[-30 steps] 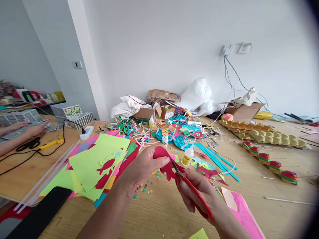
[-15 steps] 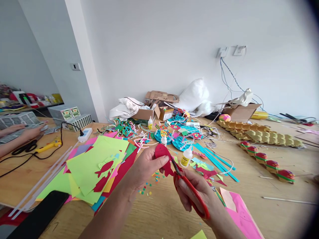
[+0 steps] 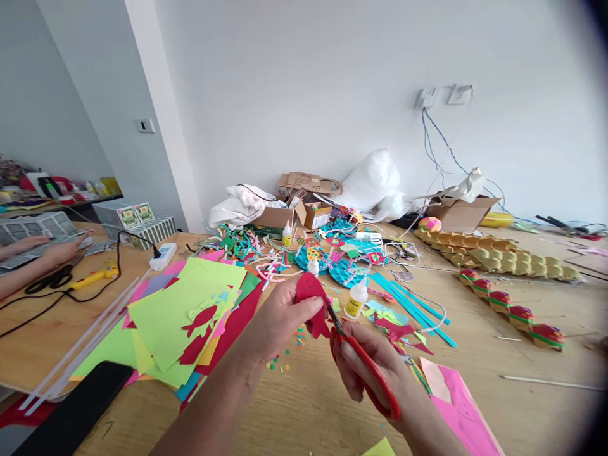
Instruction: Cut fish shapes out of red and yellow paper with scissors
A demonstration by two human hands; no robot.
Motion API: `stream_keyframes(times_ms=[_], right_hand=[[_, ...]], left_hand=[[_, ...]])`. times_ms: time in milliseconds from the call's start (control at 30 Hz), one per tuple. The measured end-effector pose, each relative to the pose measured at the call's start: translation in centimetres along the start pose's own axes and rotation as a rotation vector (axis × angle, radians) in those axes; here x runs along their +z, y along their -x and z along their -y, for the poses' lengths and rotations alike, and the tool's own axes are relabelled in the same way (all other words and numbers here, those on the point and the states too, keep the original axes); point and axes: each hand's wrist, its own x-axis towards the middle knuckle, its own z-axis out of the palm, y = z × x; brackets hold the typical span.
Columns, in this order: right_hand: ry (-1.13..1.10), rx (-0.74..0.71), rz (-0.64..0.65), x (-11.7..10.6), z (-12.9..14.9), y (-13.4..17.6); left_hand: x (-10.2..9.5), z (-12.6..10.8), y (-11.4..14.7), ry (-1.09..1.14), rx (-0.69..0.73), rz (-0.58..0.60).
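My left hand [image 3: 291, 311] pinches a piece of red paper [image 3: 310, 288], thumb on top, its lower end cut to a notched tail shape. In my right hand [image 3: 373, 358] is a pair of scissors [image 3: 375, 378] with red handles, fingers through the loops. The dark blades touch the right edge of the red paper. Left of my forearm, red paper fish [image 3: 199, 320] lie on a stack of coloured paper [image 3: 175, 310], yellow-green on top. A glue bottle [image 3: 356, 299] stands just beyond my right hand, among red and green scraps [image 3: 394, 329].
A black phone [image 3: 76, 408] lies at the front left. Blue paper strips [image 3: 418, 310], a painted egg-carton row [image 3: 510, 308] and pink paper [image 3: 468, 411] lie to the right. Cardboard boxes [image 3: 275, 218] stand by the wall. Another person's hands [image 3: 52, 253] work at the far left.
The view has shifted very slightly. Both hands keep nearly the same pose, with the scissor blades still at the red paper's edge.
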Motion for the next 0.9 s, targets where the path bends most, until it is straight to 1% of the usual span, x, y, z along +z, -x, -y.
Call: stream_keyframes(times_ms=[433,600,767,900], right_hand=[[0.003,0.001,-0.004,-0.03,-0.15,-0.02],[0.041,0.048,-0.031,0.0,-0.19,-0.13],[0.037,0.038,-0.034,-0.02,-0.48,-0.17],[0.021,0.034,-0.01,0.18,0.22,-0.15]], left_hand=[[-0.1,-0.12,0.03,-0.026,0.009,-0.022],[-0.17,-0.26,-0.03,-0.06,0.024,0.002],[-0.41,0.19,-0.15,-0.073,0.038,0.01],[-0.49,0.3,-0.1,-0.054,0.023,0.01]])
